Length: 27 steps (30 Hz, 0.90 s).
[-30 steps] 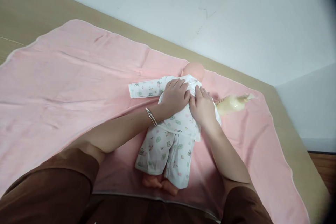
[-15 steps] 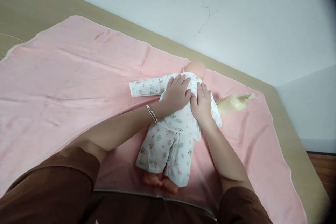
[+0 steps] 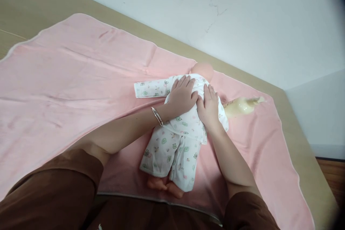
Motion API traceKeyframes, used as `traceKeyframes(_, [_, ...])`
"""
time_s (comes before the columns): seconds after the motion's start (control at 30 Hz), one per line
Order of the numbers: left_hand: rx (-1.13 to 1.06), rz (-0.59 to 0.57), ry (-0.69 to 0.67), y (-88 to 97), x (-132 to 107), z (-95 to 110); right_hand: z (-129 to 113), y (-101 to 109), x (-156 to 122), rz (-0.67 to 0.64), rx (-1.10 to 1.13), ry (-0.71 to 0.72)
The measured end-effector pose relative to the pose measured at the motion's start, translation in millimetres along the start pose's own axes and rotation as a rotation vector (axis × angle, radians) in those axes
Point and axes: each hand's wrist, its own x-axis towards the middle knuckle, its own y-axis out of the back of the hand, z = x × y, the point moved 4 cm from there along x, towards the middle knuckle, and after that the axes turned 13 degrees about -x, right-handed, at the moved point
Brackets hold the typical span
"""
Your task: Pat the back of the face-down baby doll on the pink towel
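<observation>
Your left hand (image 3: 182, 95) and right hand (image 3: 208, 107) lie flat on the shirt (image 3: 187, 124) of the doll (image 3: 202, 70), fingers outstretched, gripping nothing, so a lopsided push could drag the loose fabric askew

Soft matt pink cloth blanket (image 3: 81, 75), printed cotton doll suit (image 3: 172, 151), smooth plastic doll head (image 3: 203, 69), shiny metal bangle (image 3: 157, 116)

Here's the tan worktop (image 3: 54, 3), and a pink blanket (image 3: 81, 79) lies spread flat across most of it, lightly creased, white-trimmed, reaching the near edge. Bare wood shows along the far side and the right end.
</observation>
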Motion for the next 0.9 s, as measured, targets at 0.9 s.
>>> traceKeyframes(0.9, [0.047,0.058,-0.053,-2.8,0,-2,4,8,9,-0.073,-0.146,0.099])
